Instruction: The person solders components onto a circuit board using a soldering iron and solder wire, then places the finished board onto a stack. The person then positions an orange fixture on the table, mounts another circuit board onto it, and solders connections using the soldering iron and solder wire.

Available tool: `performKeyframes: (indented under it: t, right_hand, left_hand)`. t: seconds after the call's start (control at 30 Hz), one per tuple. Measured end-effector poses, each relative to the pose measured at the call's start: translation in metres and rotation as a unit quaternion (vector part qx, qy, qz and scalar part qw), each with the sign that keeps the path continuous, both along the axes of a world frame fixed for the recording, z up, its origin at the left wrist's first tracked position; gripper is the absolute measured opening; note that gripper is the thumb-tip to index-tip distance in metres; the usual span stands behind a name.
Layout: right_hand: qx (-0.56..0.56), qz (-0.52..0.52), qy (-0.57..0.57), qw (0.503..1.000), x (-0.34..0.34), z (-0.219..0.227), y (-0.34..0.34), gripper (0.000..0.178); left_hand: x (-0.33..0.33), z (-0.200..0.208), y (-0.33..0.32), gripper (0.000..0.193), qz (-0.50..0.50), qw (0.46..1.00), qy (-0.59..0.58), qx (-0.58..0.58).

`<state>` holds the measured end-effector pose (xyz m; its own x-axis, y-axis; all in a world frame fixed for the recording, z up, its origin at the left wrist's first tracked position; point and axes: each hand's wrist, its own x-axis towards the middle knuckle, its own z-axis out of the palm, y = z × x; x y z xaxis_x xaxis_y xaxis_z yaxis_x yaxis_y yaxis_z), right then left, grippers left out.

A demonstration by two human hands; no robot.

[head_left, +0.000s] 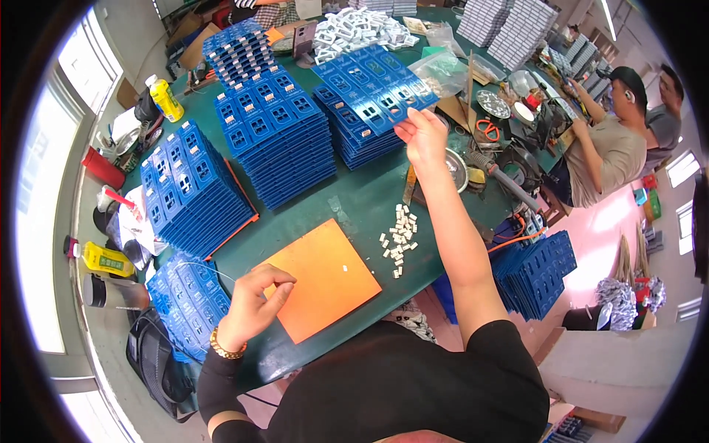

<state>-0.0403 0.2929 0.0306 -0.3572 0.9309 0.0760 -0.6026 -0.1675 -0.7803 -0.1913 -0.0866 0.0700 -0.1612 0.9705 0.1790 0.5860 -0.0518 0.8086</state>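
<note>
My right hand (425, 139) reaches far out and pinches the near edge of a blue circuit board panel (373, 85), which is tilted over a stack of like panels (362, 151). My left hand (258, 299) is over the left edge of an orange square sheet (329, 284), fingers curled and thumb close to the forefinger; whatever it may hold is hidden. A thin pale wire (210, 267) runs up to the back of that hand. One tiny white piece (345, 268) lies on the sheet. Small white connectors (399, 240) are scattered to its right.
More panel stacks stand at the left (196, 188) and centre (277, 140). Behind them lies a heap of white parts (362, 33). Yellow bottles (166, 100) line the left side. Orange scissors (488, 130) and a metal bowl (456, 171) are at right. Co-workers (609, 136) sit beyond.
</note>
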Motion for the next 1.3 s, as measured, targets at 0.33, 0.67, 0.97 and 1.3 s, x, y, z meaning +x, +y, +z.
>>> performKeyframes:
  t: [0.33,0.67,0.97,1.3]
  right_hand:
    - [-0.026,-0.048,-0.034,0.998,-0.03,-0.016,0.005,0.007]
    - [-0.015,-0.017,-0.113,0.993,-0.024,-0.011,0.003,0.011]
    - [-0.013,-0.061,-0.171,0.983,-0.02,-0.004,0.0,0.03]
    - [0.192,-0.109,-0.191,0.956,-0.003,-0.008,-0.016,0.024]
  left_hand:
    - [-0.008,-0.034,-0.013,0.008,0.032,0.999,0.022,-0.017]
    - [-0.018,-0.048,-0.01,0.011,0.055,0.994,0.092,0.023]
    - [-0.024,-0.042,-0.02,0.016,0.089,0.985,0.131,0.061]
    - [-0.027,-0.029,-0.052,0.041,-0.026,0.983,0.179,-0.036]
